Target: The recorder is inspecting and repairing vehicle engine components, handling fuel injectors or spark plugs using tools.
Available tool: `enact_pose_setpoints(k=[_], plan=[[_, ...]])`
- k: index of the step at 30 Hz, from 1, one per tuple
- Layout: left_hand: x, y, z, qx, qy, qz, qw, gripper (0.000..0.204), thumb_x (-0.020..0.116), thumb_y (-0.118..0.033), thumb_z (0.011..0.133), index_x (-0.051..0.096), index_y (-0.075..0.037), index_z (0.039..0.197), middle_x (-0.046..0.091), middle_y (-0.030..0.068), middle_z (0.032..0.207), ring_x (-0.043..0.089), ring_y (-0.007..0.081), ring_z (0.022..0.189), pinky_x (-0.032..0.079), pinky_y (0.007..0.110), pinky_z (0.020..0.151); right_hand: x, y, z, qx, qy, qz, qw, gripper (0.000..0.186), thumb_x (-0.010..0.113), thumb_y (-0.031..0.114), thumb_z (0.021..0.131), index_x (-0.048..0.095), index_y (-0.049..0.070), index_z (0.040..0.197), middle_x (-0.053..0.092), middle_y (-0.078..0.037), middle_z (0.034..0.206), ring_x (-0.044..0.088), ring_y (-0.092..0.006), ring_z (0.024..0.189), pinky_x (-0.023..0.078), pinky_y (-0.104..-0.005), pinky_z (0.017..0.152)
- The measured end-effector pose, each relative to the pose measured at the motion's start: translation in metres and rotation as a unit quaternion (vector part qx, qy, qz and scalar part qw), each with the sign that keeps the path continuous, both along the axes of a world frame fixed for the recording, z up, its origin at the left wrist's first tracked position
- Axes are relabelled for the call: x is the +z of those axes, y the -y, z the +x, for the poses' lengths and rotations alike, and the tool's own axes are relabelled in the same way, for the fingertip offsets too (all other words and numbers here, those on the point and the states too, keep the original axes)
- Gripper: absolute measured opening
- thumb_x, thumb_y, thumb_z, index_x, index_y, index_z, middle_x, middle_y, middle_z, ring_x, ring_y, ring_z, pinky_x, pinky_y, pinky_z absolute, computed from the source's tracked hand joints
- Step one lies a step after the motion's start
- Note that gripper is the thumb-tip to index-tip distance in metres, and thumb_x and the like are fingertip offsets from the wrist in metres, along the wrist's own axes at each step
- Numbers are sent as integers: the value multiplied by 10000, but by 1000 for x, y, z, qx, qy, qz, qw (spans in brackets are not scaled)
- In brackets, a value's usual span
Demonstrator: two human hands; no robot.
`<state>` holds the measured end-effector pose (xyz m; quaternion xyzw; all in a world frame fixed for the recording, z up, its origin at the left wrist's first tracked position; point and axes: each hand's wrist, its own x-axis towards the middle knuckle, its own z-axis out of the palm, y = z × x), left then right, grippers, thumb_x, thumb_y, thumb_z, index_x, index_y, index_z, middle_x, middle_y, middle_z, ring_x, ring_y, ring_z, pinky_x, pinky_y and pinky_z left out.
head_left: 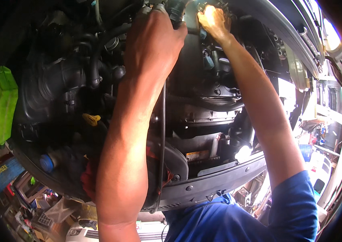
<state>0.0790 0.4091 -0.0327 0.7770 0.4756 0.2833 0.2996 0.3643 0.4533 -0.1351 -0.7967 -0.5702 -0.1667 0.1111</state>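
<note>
Both my arms reach into an open car engine bay. At the top middle, my left hand (154, 34) is closed, back of the hand toward me, its fingertips hidden beyond the knuckles. Its thumb lies against a black ribbed cylindrical part (175, 11); what the fingers grip cannot be made out. To the right, in bright light, my right hand (214, 21) is closed with curled fingers among dark engine parts at the far side. Whatever it holds is hidden. Between the forearms sits a black engine cover (185, 68).
A thin black rod (162, 141) stands upright beside my left forearm. Black hoses and an air duct (54, 86) fill the left. A yellow handle (91, 119), a blue cap (46, 162) and a bright green cloth (2, 105) are also there. The front bumper edge (215, 177) curves below.
</note>
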Motion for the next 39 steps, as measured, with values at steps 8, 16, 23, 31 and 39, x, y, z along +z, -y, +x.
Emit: enact_pose_setpoints(k=[8, 16, 23, 31, 39], plan=[[7, 7, -2, 7, -3, 13, 1000, 413, 732, -335, 917, 709, -11, 1173, 747, 237, 937, 730, 427, 919, 573, 480, 845, 15, 13, -13, -108, -58, -90, 988, 477, 616, 494, 927, 752, 66, 1091, 751, -232, 1107, 705, -454, 1074, 554, -525, 935], [10, 6, 0, 45, -63, -12, 997, 412, 726, -338, 932, 642, -34, 1197, 711, 229, 1140, 694, 411, 1070, 562, 492, 937, 1, 7, 3, -114, -72, -35, 990, 474, 677, 526, 888, 765, 83, 1034, 758, -231, 1034, 720, -444, 1011, 564, -510, 883], [13, 7, -3, 44, -38, -52, 997, 393, 732, -325, 927, 650, -34, 1178, 702, 214, 1168, 683, 398, 1097, 551, 496, 954, 5, 6, 4, -106, -135, -47, 984, 483, 684, 538, 880, 762, 71, 976, 759, -232, 1002, 718, -442, 989, 550, -505, 869], [5, 2, -2, -5, -2, 65, 998, 445, 735, -311, 915, 696, 62, 1155, 733, 284, 946, 727, 435, 929, 576, 486, 858, 22, 12, -12, -104, -171, -56, 978, 494, 677, 546, 863, 760, 86, 1024, 769, -204, 1052, 726, -402, 1043, 552, -479, 903], [8, 13, 0, 32, -33, -1, 999, 445, 713, -322, 941, 613, -32, 1262, 691, 211, 1218, 663, 403, 1149, 539, 490, 986, 14, 10, -5, -63, -156, -41, 985, 492, 686, 546, 858, 755, 77, 986, 763, -231, 979, 728, -428, 991, 560, -480, 868]])
